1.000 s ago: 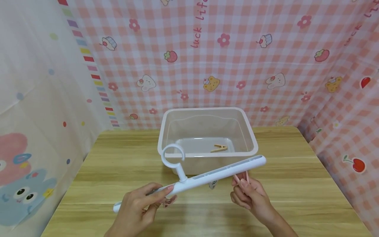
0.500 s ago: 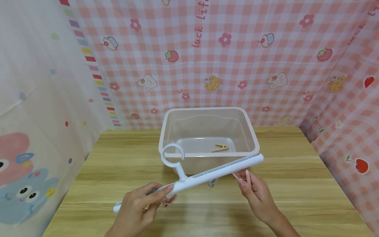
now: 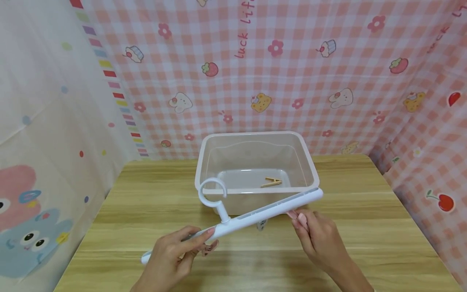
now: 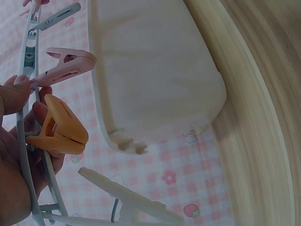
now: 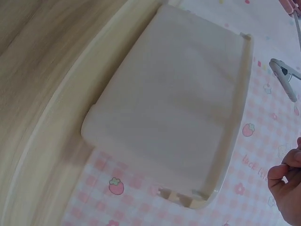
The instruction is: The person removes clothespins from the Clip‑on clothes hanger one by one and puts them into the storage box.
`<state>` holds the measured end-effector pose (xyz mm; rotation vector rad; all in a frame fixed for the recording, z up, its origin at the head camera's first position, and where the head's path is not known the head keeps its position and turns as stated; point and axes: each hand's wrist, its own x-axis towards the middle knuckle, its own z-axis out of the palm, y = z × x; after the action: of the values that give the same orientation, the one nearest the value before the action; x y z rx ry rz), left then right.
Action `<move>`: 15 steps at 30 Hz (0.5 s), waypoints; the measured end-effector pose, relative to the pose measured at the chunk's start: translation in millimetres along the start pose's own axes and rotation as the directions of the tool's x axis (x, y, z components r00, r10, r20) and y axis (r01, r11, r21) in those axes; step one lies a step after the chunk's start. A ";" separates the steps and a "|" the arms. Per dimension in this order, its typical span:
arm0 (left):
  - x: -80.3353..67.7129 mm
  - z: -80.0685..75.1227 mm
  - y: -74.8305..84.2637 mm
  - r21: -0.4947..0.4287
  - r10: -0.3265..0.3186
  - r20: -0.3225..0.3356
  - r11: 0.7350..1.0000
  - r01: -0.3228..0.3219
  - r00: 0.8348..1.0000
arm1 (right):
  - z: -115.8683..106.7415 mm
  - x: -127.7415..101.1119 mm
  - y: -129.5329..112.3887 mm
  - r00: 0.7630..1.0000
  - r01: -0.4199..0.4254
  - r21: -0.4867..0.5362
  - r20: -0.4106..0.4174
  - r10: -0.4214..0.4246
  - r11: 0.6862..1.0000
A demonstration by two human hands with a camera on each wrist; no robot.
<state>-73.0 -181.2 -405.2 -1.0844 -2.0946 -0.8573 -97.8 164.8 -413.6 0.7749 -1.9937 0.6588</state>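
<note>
Left hand (image 3: pixel 171 255) grips the white peg hanger (image 3: pixel 255 215) low end, held above the surface (image 3: pixel 146 202). Right hand (image 3: pixel 317 235) pinches a peg under the far end; best squeeze fully, pull straight off. Bin (image 3: pixel 310 162) just beyond.

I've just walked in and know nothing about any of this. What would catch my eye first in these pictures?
Probably the long white clip hanger with a ring on top, held slantwise above the wooden table: the left hand grips its near end and the right hand touches under its far end. Behind it stands a clear plastic bin with one tan clothespin inside. The pink checked cloth with cartoon animals behind is loud too.
</note>
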 end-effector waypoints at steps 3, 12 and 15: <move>-0.2 0.0 0.3 0.009 -0.005 -0.002 1.000 0.005 1.000 | 0.8 -0.2 1.2 1.000 0.024 -0.014 -0.011 -0.024 1.000; -0.8 -2.0 1.5 0.052 -0.027 -0.005 0.998 0.027 1.000 | -1.4 -0.8 -0.3 0.994 -0.095 0.208 0.072 0.082 0.973; -0.4 -2.4 2.0 0.052 -0.032 -0.004 0.998 0.032 0.999 | -3.2 -2.1 -2.9 0.969 -0.232 0.390 0.171 0.177 0.891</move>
<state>-70.5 -182.3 -403.5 -1.0243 -2.1247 -0.8143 -93.1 165.7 -413.5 0.8749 -2.1041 1.2053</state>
